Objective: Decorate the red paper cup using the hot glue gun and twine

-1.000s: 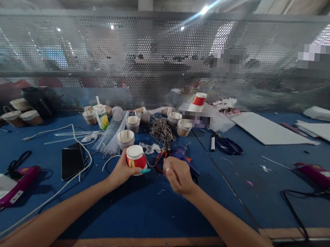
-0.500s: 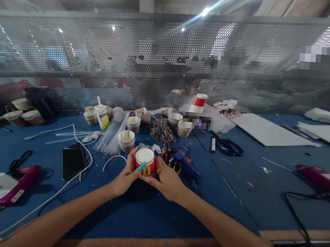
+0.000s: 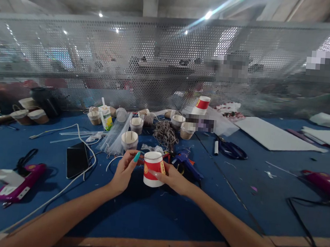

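Observation:
A red and white paper cup [image 3: 152,168] stands upside down just above the blue table [image 3: 152,210], in the middle near me. My right hand [image 3: 174,178] grips its right side. My left hand [image 3: 125,170] is at its left side, fingers curled by the upper edge with a teal nail showing; whether it still touches the cup I cannot tell. Right behind the cup lie a blue glue gun [image 3: 186,162] and a tangle of twine [image 3: 166,132].
Several small brown cups [image 3: 130,139] stand behind, with a drink carton [image 3: 106,116], a second red cup [image 3: 201,105], scissors [image 3: 233,149] and a marker. A phone [image 3: 76,160] and white cable lie left, pink glue guns [image 3: 20,178] at both sides, white sheets [image 3: 269,133] right.
The cup passed from my left hand to my right, moved slightly right and now stands upright on its rim side. My right hand left the glue gun area and closed on the cup.

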### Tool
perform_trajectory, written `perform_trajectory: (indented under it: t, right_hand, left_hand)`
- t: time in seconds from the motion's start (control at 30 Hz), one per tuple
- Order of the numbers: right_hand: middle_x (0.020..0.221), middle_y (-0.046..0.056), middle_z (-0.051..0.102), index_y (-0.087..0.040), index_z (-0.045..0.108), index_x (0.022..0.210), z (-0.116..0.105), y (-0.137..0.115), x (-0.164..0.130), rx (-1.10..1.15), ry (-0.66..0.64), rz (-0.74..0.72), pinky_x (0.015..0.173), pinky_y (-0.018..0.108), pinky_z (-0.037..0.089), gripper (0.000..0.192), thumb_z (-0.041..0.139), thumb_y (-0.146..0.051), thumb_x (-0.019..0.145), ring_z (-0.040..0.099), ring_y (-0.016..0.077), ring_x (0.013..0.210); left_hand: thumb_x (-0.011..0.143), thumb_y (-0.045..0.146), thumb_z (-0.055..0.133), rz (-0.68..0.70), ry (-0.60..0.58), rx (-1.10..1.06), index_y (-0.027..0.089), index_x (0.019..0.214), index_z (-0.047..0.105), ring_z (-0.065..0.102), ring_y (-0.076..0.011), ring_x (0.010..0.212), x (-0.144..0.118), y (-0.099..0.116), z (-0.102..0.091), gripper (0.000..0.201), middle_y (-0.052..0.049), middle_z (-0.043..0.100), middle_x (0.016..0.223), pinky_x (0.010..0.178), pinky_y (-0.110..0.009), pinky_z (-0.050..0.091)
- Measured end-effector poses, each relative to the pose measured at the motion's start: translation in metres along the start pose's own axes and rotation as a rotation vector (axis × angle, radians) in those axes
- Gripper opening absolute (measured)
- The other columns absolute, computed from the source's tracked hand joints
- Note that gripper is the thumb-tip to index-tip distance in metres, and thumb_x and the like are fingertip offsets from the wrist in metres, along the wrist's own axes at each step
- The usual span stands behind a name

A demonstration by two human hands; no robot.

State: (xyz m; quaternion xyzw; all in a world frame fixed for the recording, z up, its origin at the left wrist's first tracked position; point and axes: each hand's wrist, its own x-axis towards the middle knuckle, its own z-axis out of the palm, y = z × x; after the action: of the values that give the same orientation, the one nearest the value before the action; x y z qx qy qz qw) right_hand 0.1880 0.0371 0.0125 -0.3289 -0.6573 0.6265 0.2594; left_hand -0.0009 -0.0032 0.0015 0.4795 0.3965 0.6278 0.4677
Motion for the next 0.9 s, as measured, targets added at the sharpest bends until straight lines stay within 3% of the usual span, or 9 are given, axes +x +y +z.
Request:
perform_trajectory:
  t: [0.17, 0.37, 0.43, 0.5, 0.6, 0.67, 0.77, 0.8, 0.9]
  right_hand:
    - [0.089, 0.008, 0.070, -0.013, 0.063, 0.102, 0.001, -0.003, 0.000, 0.057, -0.047, 0.071, 0.069, 0.032, 0.052, 0.064, 0.071, -0.062, 0.062, 0.065, 0.0201, 0.079]
    - [0.075, 0.007, 0.070, -0.011, 0.063, 0.093, 0.000, -0.002, 0.003, 0.127, -0.056, 0.127, 0.049, 0.023, 0.049, 0.054, 0.065, -0.060, 0.070, 0.064, 0.0143, 0.059]
    - [0.072, 0.007, 0.070, -0.011, 0.064, 0.090, 0.000, -0.001, 0.003, 0.150, -0.068, 0.130, 0.047, 0.023, 0.048, 0.051, 0.062, -0.059, 0.074, 0.064, 0.0145, 0.057]
    - [0.072, 0.007, 0.070, -0.011, 0.064, 0.088, -0.001, 0.001, 0.003, 0.174, -0.068, 0.120, 0.047, 0.023, 0.048, 0.050, 0.062, -0.059, 0.074, 0.064, 0.0145, 0.057]
    - [0.070, 0.006, 0.069, -0.012, 0.063, 0.089, -0.002, 0.002, 0.003, 0.211, -0.064, 0.096, 0.048, 0.023, 0.048, 0.049, 0.061, -0.059, 0.075, 0.064, 0.0145, 0.057]
    - [0.069, 0.006, 0.069, -0.012, 0.063, 0.088, -0.003, 0.003, 0.002, 0.239, -0.074, 0.080, 0.049, 0.023, 0.048, 0.047, 0.060, -0.058, 0.077, 0.064, 0.0149, 0.057]
    - [0.073, 0.009, 0.070, -0.011, 0.063, 0.088, -0.004, 0.001, 0.001, 0.284, -0.097, 0.053, 0.052, 0.025, 0.050, 0.050, 0.053, -0.059, 0.081, 0.065, 0.0163, 0.059]
    - [0.075, 0.010, 0.070, -0.011, 0.063, 0.090, -0.005, 0.000, 0.000, 0.308, -0.105, 0.040, 0.052, 0.026, 0.050, 0.051, 0.050, -0.060, 0.081, 0.065, 0.0171, 0.060]
    - [0.077, 0.010, 0.071, -0.013, 0.058, 0.103, -0.007, -0.005, -0.002, 0.417, -0.118, -0.021, 0.052, 0.029, 0.049, 0.054, 0.048, -0.062, 0.081, 0.065, 0.0195, 0.061]
  left_hand:
    - [0.078, 0.043, 0.062, 0.144, 0.210, 0.150, 0.018, 0.067, 0.057, 0.051, -0.0109, 0.060, 0.008, 0.001, -0.012, 0.028, 0.003, 0.055, 0.060, 0.062, -0.023, 0.043]
    - [0.069, 0.038, 0.071, 0.160, 0.256, -0.329, 0.019, 0.062, 0.056, 0.058, -0.0097, 0.065, 0.023, 0.011, -0.015, 0.025, 0.003, 0.061, 0.071, 0.068, -0.022, 0.049]
    - [0.071, 0.037, 0.068, 0.102, 0.228, -0.394, 0.019, 0.067, 0.056, 0.063, -0.0123, 0.073, 0.028, 0.018, -0.016, 0.022, 0.001, 0.064, 0.078, 0.075, -0.026, 0.052]
    - [0.077, 0.032, 0.061, -0.102, 0.140, -0.490, 0.018, 0.070, 0.056, 0.066, -0.0159, 0.079, 0.031, 0.026, -0.019, 0.016, -0.002, 0.066, 0.078, 0.077, -0.030, 0.054]
    - [0.079, 0.027, 0.057, -0.320, -0.001, -0.566, 0.018, 0.061, 0.046, 0.062, -0.0106, 0.053, 0.031, 0.034, -0.025, 0.023, 0.003, 0.056, 0.055, 0.064, -0.026, 0.055]
    - [0.080, 0.034, 0.056, -0.348, -0.132, -0.459, 0.019, 0.057, 0.038, 0.045, -0.0059, 0.033, 0.031, 0.032, -0.027, 0.033, 0.008, 0.044, 0.044, 0.045, -0.021, 0.048]
    - [0.082, 0.053, 0.044, -0.317, -0.267, -0.027, 0.021, 0.057, 0.031, 0.028, -0.0046, 0.026, 0.030, 0.021, -0.027, 0.042, 0.010, 0.033, 0.037, 0.032, -0.017, 0.032]
    - [0.082, 0.057, 0.038, -0.298, -0.305, 0.184, 0.022, 0.058, 0.032, 0.028, -0.0050, 0.026, 0.029, 0.016, -0.025, 0.044, 0.010, 0.035, 0.036, 0.031, -0.017, 0.029]
    - [0.076, 0.055, 0.050, -0.304, -0.371, 0.367, 0.020, 0.059, 0.042, 0.035, -0.0066, 0.027, 0.027, 0.003, -0.021, 0.039, 0.005, 0.050, 0.040, 0.030, -0.019, 0.026]
